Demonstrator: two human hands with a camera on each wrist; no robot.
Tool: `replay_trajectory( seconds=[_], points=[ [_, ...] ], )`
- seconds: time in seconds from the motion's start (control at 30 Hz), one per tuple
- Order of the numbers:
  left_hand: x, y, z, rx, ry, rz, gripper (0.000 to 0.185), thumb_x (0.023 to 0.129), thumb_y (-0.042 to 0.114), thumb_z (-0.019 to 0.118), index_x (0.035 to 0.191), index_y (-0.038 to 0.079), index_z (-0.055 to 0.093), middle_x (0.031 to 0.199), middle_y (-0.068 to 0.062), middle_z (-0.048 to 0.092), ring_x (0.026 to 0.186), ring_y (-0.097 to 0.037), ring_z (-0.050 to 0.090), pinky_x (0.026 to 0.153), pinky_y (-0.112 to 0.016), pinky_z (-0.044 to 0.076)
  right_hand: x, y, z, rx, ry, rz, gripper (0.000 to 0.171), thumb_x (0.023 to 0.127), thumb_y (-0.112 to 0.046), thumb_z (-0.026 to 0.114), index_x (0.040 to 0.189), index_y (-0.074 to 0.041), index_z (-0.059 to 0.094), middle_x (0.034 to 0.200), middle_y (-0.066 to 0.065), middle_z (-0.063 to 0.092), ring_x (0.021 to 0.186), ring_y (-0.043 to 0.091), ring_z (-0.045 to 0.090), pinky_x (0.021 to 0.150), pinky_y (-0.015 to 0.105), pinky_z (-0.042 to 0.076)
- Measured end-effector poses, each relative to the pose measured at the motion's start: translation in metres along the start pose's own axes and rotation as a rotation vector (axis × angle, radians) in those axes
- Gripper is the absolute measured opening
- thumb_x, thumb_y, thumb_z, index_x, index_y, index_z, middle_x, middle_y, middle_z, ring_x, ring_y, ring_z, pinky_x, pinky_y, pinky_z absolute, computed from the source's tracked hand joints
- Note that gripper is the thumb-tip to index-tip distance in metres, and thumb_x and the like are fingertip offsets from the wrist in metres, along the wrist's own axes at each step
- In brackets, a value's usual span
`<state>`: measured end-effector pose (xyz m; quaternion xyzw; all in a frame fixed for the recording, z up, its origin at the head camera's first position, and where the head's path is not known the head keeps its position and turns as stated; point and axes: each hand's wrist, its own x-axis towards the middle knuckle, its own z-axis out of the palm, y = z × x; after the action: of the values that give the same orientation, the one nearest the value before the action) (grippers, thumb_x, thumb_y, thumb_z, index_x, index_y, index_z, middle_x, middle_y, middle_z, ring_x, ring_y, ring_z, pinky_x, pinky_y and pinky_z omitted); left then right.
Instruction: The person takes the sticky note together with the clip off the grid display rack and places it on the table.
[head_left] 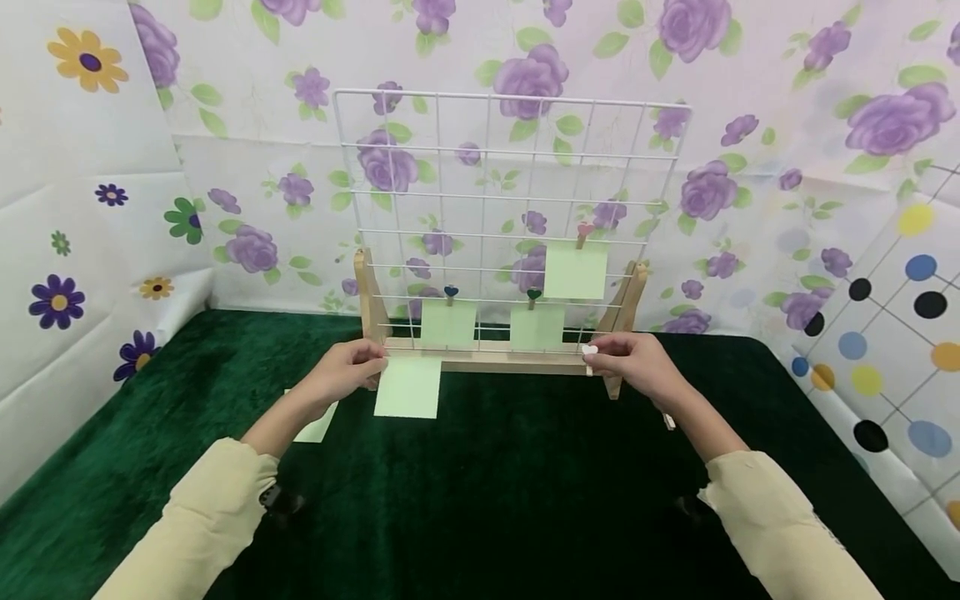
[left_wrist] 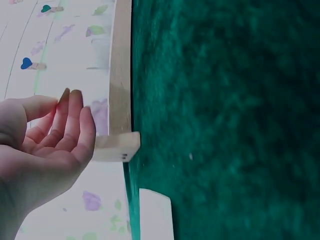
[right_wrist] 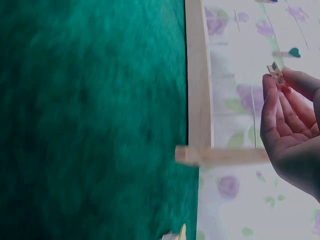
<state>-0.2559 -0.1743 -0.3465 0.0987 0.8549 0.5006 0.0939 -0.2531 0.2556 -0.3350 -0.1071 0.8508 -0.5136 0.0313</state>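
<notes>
My left hand pinches a pale green paper note by its upper left corner, in front of the rack's lower left side. Between thumb and fingertips of my right hand is a small wooden clothespin with a white heart; the right wrist view shows its end. A white wire grid rack stands on a wooden base. Clothespins with blue, dark green and pink hearts hold three notes on the wires. In the left wrist view, the held note is hard to make out.
Another pale green note lies on the dark green cloth, partly behind my left forearm. A light clothespin lies beside my right forearm. Flowered sheets hang behind the rack, and a dotted sheet is at right.
</notes>
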Motion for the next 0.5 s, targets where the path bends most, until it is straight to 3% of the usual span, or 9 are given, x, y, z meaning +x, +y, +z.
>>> replay_trajectory(
  seconds=[0.5],
  points=[
    [-0.006,-0.021,-0.011,0.016,0.006,-0.044,0.025,0.102,0.014,0.049,0.116,-0.005,0.058,0.117,-0.019,0.056,0.108,-0.032,0.054,0.091,-0.046,0.048,-0.029,0.046,-0.051,-0.114,0.020,0.113,0.045,0.092,-0.029,0.068,0.119,0.007,0.060,0.100,0.012,0.068,0.090,0.021,0.065,0.081,0.036,0.054]
  ],
)
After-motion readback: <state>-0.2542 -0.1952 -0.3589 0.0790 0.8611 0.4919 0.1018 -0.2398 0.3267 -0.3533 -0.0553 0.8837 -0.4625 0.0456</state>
